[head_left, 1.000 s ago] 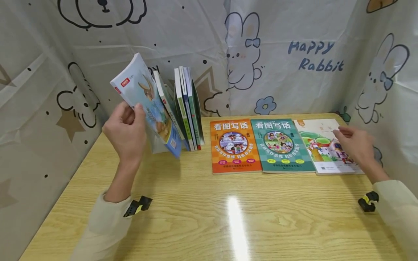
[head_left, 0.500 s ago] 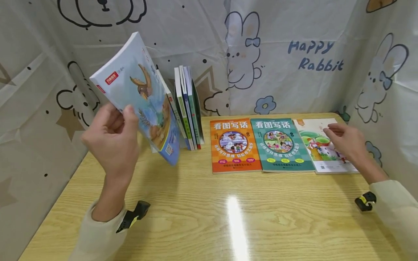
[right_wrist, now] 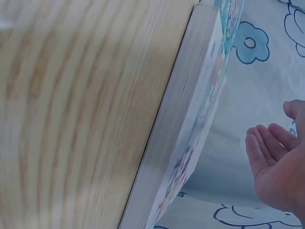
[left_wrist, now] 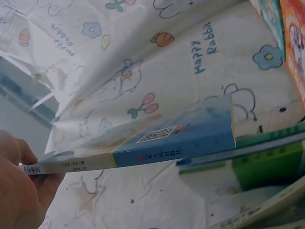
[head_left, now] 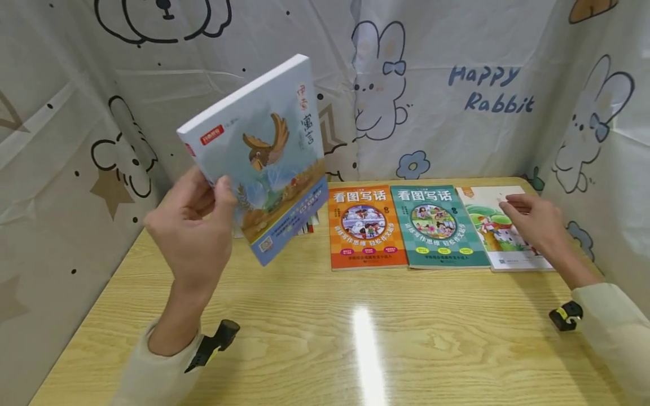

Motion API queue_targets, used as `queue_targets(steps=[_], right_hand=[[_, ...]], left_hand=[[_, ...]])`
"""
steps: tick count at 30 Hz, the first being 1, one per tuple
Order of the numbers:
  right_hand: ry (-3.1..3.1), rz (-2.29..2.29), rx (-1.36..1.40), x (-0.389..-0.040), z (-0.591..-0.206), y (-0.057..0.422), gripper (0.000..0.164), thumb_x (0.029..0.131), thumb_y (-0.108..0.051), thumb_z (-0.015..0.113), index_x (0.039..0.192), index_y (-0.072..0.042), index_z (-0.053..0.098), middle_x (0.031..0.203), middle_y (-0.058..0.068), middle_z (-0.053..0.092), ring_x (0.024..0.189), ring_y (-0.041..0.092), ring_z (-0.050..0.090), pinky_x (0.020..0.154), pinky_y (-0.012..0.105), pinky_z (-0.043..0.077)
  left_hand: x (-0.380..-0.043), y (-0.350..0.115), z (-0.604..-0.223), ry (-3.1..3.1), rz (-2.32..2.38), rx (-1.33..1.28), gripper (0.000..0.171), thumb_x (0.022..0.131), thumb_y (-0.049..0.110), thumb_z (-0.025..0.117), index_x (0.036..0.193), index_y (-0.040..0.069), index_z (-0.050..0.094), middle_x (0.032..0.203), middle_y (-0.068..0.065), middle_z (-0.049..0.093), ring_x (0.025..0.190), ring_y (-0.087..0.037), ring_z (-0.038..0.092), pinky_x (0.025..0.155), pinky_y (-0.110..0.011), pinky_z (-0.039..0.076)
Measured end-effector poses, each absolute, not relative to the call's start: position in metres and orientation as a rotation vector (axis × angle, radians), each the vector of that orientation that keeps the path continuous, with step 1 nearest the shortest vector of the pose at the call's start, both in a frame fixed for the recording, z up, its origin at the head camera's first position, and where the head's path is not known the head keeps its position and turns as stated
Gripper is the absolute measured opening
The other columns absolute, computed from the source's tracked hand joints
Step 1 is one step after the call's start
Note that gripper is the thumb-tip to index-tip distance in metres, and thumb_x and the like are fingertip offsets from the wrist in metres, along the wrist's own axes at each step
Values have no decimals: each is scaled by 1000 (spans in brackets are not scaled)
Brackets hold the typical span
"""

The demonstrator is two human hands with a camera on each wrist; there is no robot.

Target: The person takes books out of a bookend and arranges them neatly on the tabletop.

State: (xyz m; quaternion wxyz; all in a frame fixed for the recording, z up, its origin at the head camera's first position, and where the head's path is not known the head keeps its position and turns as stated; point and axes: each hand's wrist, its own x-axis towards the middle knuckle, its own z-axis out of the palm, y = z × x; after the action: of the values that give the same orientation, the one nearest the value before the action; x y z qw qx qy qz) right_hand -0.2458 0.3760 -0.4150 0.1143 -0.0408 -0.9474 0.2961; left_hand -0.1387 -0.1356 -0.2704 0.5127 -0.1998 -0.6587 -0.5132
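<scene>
My left hand (head_left: pixel 195 231) pinches a blue paperback book (head_left: pixel 269 163) by its spine edge, thumb on the front cover. The book is tilted in the air, its cover with a flying bird facing me. In the left wrist view its spine (left_wrist: pixel 147 155) runs out from the fingers. Behind it, mostly hidden in the head view, stand several upright books (left_wrist: pixel 271 164). My right hand (head_left: pixel 538 231) hovers over a white picture-cover book (head_left: pixel 495 228) lying on the table; in the right wrist view the fingers (right_wrist: pixel 267 148) are relaxed and apart from that book's cover.
An orange book (head_left: pixel 367 228) and a green book (head_left: pixel 439 225) lie flat in a row beside the white one on the wooden table (head_left: pixel 304 321). A printed cloth (head_left: pixel 431 51) hangs behind and along both sides.
My left hand has lifted the blue book away from the upright books and turned its cover toward me, swinging it right. The right hand has shifted slightly left over the white book.
</scene>
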Motion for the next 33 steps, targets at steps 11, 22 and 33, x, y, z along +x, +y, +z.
queue_targets(steps=[11,22,33], right_hand=[[-2772,982,45,-239,-392,339,64,103,-50,46,139,3,54,136,29,53,122,47,50,95,60,46],[-2638,1350,636,-217,-360,268,44,105,-20,54,144,0,50,139,21,55,121,37,56,89,8,43],[-2519,1524,815,-204,-354,247,43,103,-6,55,145,0,48,130,18,60,106,4,63,84,19,53]], left_hand=[[-152,-113,-300,-1780,-1341,-631,24,93,-6,62,114,-14,67,100,-23,72,89,-21,73,74,-24,58],[-162,-78,-318,-1795,-1519,-829,27,95,-8,59,122,-14,63,103,-24,71,84,-30,73,62,-21,56],[-167,-54,-332,-1825,-1598,-931,29,97,-6,58,125,-13,61,107,-24,71,87,-28,73,59,-26,56]])
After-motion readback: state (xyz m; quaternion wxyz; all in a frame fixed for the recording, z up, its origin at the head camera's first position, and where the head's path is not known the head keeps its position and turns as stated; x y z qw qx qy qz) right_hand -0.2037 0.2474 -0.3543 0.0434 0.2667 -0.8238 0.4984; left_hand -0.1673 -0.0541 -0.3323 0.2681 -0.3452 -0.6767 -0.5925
